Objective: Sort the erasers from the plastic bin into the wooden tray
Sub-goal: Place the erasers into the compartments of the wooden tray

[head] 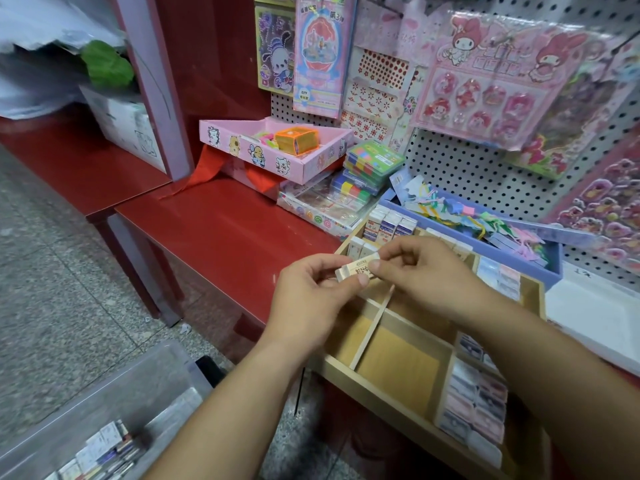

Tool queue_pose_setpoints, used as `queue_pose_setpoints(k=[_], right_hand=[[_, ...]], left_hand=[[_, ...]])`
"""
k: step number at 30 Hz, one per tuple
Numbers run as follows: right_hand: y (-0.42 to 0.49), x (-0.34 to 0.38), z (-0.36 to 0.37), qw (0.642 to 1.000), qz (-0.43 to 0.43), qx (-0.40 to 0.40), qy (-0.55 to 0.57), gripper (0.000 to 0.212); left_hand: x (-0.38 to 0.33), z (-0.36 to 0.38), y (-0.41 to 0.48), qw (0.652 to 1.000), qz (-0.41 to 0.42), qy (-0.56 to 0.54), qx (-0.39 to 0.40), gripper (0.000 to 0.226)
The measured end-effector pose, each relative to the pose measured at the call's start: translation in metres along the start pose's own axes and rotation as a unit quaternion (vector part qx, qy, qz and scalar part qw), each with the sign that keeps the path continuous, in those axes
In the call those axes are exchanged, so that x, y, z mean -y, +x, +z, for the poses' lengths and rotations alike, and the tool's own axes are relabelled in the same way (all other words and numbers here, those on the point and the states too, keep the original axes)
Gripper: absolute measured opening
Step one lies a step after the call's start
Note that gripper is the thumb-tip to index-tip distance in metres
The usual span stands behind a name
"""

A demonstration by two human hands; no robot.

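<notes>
Both hands pinch one small cream-sleeved rectangular eraser above the far left corner of the compartmented wooden tray on the red bench: left hand and right hand. The clear plastic bin holding erasers sits near left on the floor.

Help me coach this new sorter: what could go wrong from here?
1. The left hand and right hand pinch the small cream-sleeved rectangular eraser by fingertips only. A slip could drop it into the wrong compartment of the partitioned wooden tray.
2. The thin wooden divider strip below looks flimsy, so a nudge might shift it.
</notes>
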State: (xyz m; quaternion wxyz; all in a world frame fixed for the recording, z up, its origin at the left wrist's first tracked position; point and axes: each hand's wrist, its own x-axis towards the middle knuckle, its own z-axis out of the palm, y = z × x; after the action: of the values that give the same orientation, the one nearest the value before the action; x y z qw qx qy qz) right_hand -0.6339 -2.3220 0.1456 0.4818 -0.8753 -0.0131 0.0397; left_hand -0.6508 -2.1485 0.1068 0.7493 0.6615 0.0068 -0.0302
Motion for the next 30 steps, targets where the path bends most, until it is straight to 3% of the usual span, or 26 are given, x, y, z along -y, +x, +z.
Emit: queue_pose_setpoints(k=[4,7,11,14,17,25,30], right_hand=[[-0.017,-0.008,-0.009,0.992,0.066,-0.016,0.108,0.011],[-0.028,-0.015,-0.016,0.989,0.06,-0.023,0.134,0.009],[-0.035,-0.028,-0.039,0.98,0.072,-0.119,0.14,0.011],[-0.029,-0.044,-0.066,0.97,0.081,-0.229,0.027,0.013],[-0.017,-0.062,-0.089,0.953,0.079,-0.281,-0.085,0.011],[0.03,-0.074,-0.081,0.939,0.025,-0.207,-0.274,0.02],[0.058,-0.071,-0.062,0.909,0.013,-0.199,-0.365,0.024]], left_hand=[[0.004,0.011,-0.007,1.0,-0.009,0.014,0.02,0.029],[0.006,0.017,-0.009,0.999,-0.009,0.038,0.025,0.027],[0.01,0.016,-0.007,0.998,0.004,0.064,0.007,0.016],[0.013,0.014,-0.005,0.997,0.007,0.074,-0.009,0.016],[0.015,0.015,-0.005,0.997,0.006,0.078,-0.004,0.018],[0.014,0.019,-0.004,0.996,0.016,0.09,-0.005,0.016],[0.015,0.018,-0.002,0.996,0.01,0.087,-0.011,0.018]])
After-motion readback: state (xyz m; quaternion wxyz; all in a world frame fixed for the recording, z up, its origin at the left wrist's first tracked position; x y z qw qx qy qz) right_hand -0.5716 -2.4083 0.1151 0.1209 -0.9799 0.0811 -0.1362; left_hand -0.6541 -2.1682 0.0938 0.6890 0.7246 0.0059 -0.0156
